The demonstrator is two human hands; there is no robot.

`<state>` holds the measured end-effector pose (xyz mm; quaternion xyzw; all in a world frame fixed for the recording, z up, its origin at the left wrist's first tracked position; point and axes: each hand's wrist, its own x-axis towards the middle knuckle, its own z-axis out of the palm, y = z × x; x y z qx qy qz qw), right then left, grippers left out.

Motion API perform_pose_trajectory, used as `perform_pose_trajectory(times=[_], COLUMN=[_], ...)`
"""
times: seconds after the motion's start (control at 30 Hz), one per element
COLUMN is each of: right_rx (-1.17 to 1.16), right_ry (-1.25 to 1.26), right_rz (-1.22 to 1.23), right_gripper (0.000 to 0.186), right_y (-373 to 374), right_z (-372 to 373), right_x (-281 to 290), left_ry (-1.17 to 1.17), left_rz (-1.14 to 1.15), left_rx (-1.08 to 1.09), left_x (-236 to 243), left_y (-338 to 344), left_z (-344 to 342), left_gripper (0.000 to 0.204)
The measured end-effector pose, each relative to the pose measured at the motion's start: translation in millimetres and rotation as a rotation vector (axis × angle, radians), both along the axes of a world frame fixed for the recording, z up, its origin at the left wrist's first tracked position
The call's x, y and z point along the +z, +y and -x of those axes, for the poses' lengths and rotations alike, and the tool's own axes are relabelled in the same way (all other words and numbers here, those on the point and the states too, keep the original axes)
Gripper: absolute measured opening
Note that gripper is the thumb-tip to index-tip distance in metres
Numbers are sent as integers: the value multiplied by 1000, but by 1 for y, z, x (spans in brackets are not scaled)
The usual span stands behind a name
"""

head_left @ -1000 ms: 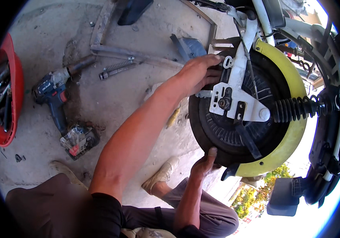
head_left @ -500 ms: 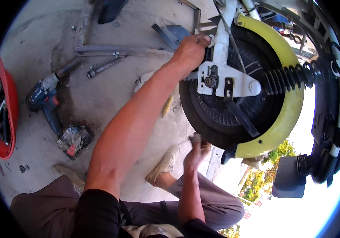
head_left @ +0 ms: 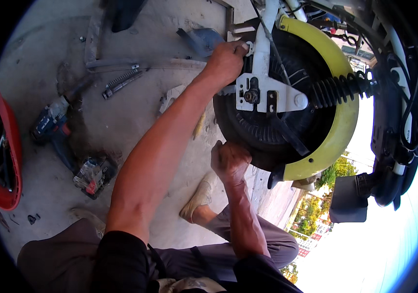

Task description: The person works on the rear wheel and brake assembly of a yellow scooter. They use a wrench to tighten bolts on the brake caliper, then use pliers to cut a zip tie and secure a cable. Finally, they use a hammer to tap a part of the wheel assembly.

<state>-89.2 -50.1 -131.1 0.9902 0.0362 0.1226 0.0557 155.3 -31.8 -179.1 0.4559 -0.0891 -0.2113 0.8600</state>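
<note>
A scooter wheel with a black tyre (head_left: 224, 128) and dark hub stands in a white swingarm (head_left: 263, 51), under a yellow mudguard (head_left: 348, 105). My left hand (head_left: 226, 61) is closed at the small white tab (head_left: 250, 48) on the swingarm's side, thumb on top and the other fingers partly hidden. Down at the tyre's lower left edge, my right hand (head_left: 232, 160) is curled against the rubber, its fingertips out of sight. A white axle plate (head_left: 244, 100) with a nut (head_left: 251, 96) covers the wheel's centre. To its right is a black coil shock absorber (head_left: 338, 91).
On the concrete floor lie a cordless power tool (head_left: 52, 119), a spring and rod (head_left: 121, 84) and a metal frame (head_left: 145, 64). At the far left stands a red container (head_left: 16, 171) of tools. A dark flap (head_left: 349, 199) juts out at lower right.
My right hand has risen from below the tyre and closed against its lower left edge. The left hand keeps its hold at the tab. The whole view has shifted slightly.
</note>
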Motion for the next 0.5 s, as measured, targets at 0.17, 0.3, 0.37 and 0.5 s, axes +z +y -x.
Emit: perform_pose_trajectory(times=[0.17, 0.3, 0.37, 0.5], right_rx=[121, 69, 23, -96], right_ry=[80, 121, 178, 372], right_rz=[-123, -18, -15, -106], right_gripper=[34, 31, 31, 26], right_y=[40, -7, 5, 25], right_z=[-33, -7, 9, 10], right_x=[15, 6, 5, 7], left_ry=[-81, -107, -89, -37], left_rz=[-70, -48, -64, 9], left_rx=[77, 28, -19, 22], left_x=[-9, -6, -3, 2], left_y=[2, 2, 4, 6], left_z=[-4, -6, -1, -2], left_gripper=[34, 36, 36, 35])
